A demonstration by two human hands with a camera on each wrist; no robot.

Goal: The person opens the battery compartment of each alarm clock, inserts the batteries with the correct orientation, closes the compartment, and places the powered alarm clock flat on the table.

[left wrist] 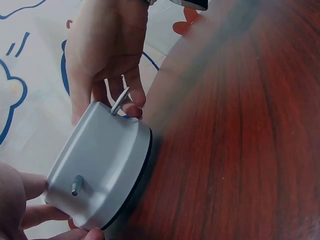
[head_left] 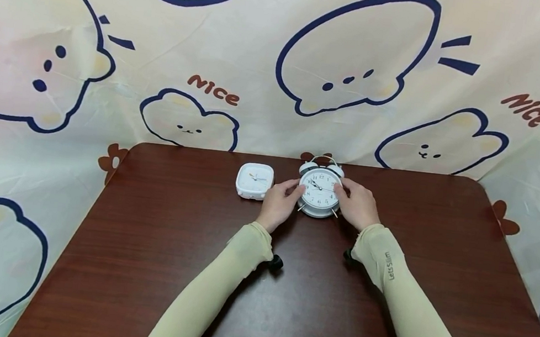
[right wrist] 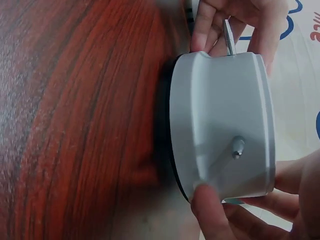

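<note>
A round white twin-bell alarm clock (head_left: 319, 191) is between my two hands near the far edge of the table, its numbered face turned up toward me. My left hand (head_left: 278, 205) grips its left side, thumb on the front rim. On the opposite side my right hand (head_left: 358, 205) holds it the same way. Both wrist views show the smooth casing (left wrist: 100, 160) with two short metal legs, the dark back edge facing the tabletop. Whether the back touches the wood I cannot tell. Just left of my left hand lies a square white clock (head_left: 254, 180), face up.
The dark brown wooden table (head_left: 181, 247) has rounded far corners. Behind it and along the sides hangs a pale cloth (head_left: 265, 34) with cartoon bears and red lettering. A small black device (head_left: 275, 262) sits at my left wrist, another (head_left: 350, 255) at my right.
</note>
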